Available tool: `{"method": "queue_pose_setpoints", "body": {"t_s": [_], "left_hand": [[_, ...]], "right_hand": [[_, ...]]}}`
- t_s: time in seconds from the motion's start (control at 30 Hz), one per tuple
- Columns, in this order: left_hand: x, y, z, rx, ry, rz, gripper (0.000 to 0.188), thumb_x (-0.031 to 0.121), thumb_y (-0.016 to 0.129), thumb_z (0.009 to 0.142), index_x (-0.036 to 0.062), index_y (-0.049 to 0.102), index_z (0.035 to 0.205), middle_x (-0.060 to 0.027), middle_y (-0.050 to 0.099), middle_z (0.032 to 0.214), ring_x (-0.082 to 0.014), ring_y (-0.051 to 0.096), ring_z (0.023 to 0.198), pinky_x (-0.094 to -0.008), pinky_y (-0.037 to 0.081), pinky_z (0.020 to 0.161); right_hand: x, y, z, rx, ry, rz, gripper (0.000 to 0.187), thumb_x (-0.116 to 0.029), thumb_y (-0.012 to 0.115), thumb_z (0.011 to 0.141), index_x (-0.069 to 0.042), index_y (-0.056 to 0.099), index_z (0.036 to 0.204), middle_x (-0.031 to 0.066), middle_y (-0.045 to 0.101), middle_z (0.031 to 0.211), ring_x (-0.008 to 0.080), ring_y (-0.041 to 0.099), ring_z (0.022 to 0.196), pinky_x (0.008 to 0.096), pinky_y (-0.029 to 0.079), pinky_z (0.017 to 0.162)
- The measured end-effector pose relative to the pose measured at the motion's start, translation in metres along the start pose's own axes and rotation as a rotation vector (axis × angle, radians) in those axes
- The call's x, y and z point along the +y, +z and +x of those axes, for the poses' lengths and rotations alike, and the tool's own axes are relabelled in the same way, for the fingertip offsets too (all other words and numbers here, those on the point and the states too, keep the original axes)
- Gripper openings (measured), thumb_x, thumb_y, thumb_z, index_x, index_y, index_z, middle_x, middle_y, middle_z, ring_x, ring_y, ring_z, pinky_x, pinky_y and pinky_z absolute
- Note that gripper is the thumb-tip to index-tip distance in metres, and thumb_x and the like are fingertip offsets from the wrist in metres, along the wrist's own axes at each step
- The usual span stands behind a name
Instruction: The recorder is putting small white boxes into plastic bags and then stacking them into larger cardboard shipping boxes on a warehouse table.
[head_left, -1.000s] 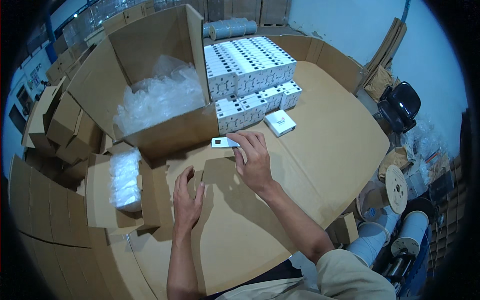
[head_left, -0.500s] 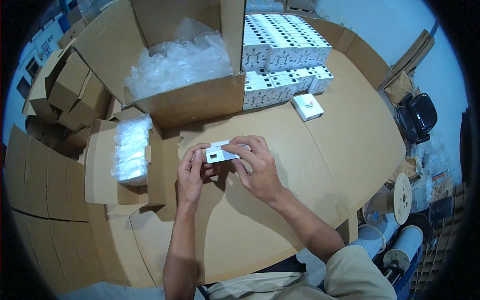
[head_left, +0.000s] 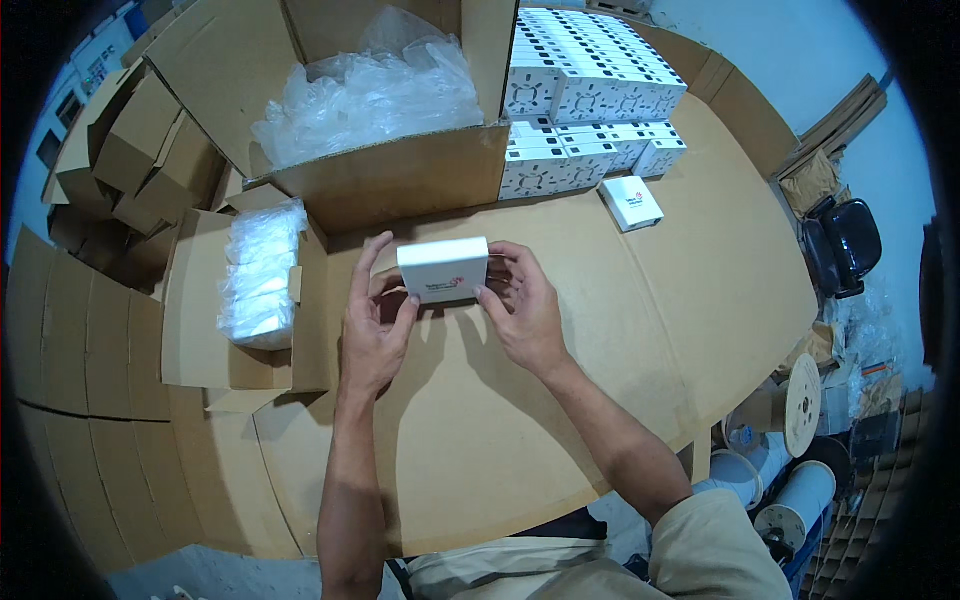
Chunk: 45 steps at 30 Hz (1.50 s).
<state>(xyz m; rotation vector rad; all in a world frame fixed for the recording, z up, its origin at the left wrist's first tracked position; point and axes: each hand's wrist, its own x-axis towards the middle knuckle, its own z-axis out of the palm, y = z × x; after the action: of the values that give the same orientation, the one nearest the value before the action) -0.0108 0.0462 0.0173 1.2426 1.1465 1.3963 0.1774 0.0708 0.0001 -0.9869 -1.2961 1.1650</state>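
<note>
A small white box (head_left: 442,270) with a red mark is held up between both hands, its broad face tilted toward me. My left hand (head_left: 380,315) grips its left edge, thumb at the lower corner and forefinger raised. My right hand (head_left: 522,308) holds the right edge, thumb on the front near the bottom corner, other fingers behind. What lies behind the box is hidden. Another white box (head_left: 631,204) of the same kind lies flat on the cardboard-covered table (head_left: 600,330), farther right.
Stacked white boxes (head_left: 600,95) stand at the back right. A large carton (head_left: 400,175) holds clear plastic bags (head_left: 375,105). Left of my hands, an open carton (head_left: 312,340) contains several plastic-wrapped white packs (head_left: 262,270). Cable spools (head_left: 803,405) stand beyond the table's right edge.
The box has turned from its narrow side with a dark square to its broad marked face. My right hand has moved from over its top to its right edge.
</note>
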Motion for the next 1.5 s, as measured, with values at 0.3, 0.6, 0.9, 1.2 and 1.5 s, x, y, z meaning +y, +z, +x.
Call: {"method": "queue_pose_setpoints", "body": {"t_s": [0.3, 0.6, 0.9, 1.2, 1.5], "left_hand": [[-0.013, -0.016, 0.0, -0.062, -0.049, 0.333, 0.042, -0.009, 0.063, 0.092, -0.0011, 0.051, 0.132, -0.0115, 0.065, 0.121, -0.0183, 0.064, 0.115, -0.033, 0.051, 0.103], [-0.011, -0.018, 0.0, -0.075, -0.063, 0.411, 0.038, -0.008, 0.064, 0.09, -0.0021, 0.054, 0.126, -0.0115, 0.067, 0.118, -0.0188, 0.065, 0.117, -0.0342, 0.051, 0.105], [-0.004, -0.012, -0.004, -0.01, 0.016, 0.348, 0.056, -0.007, 0.062, 0.086, 0.0022, 0.047, 0.139, -0.0144, 0.06, 0.129, -0.0224, 0.059, 0.124, -0.0355, 0.047, 0.109], [0.039, -0.007, 0.009, 0.336, 0.344, 0.63, 0.03, -0.008, 0.059, 0.082, 0.0011, 0.064, 0.11, -0.0109, 0.066, 0.097, -0.023, 0.068, 0.088, -0.0358, 0.056, 0.08], [0.149, -0.015, 0.143, 0.186, 0.555, 0.85, 0.019, -0.003, 0.069, 0.087, 0.0008, 0.069, 0.105, -0.0154, 0.072, 0.101, -0.0307, 0.069, 0.091, -0.0396, 0.055, 0.084]], "right_hand": [[0.001, -0.006, 0.003, -0.074, -0.057, -0.32, 0.032, 0.006, 0.066, 0.09, 0.003, 0.059, 0.121, 0.0191, 0.072, 0.108, 0.0283, 0.073, 0.102, 0.0374, 0.058, 0.09], [0.002, -0.011, 0.005, -0.112, -0.045, -0.374, 0.032, 0.003, 0.068, 0.088, 0.002, 0.06, 0.119, 0.0198, 0.072, 0.106, 0.0302, 0.073, 0.097, 0.0387, 0.058, 0.086], [-0.008, -0.018, 0.01, -0.174, -0.086, -0.386, 0.04, 0.004, 0.064, 0.086, 0.002, 0.056, 0.125, 0.0225, 0.068, 0.118, 0.0319, 0.07, 0.109, 0.04, 0.056, 0.097], [0.004, -0.037, 0.001, -0.153, -0.255, -0.583, 0.045, 0.009, 0.058, 0.079, 0.0, 0.054, 0.122, 0.0209, 0.061, 0.119, 0.0403, 0.062, 0.112, 0.0446, 0.052, 0.099], [-0.006, -0.04, -0.003, -0.149, -0.253, -0.615, 0.043, 0.007, 0.06, 0.078, -0.001, 0.055, 0.121, 0.0201, 0.059, 0.12, 0.0386, 0.061, 0.112, 0.0444, 0.051, 0.098]]}}
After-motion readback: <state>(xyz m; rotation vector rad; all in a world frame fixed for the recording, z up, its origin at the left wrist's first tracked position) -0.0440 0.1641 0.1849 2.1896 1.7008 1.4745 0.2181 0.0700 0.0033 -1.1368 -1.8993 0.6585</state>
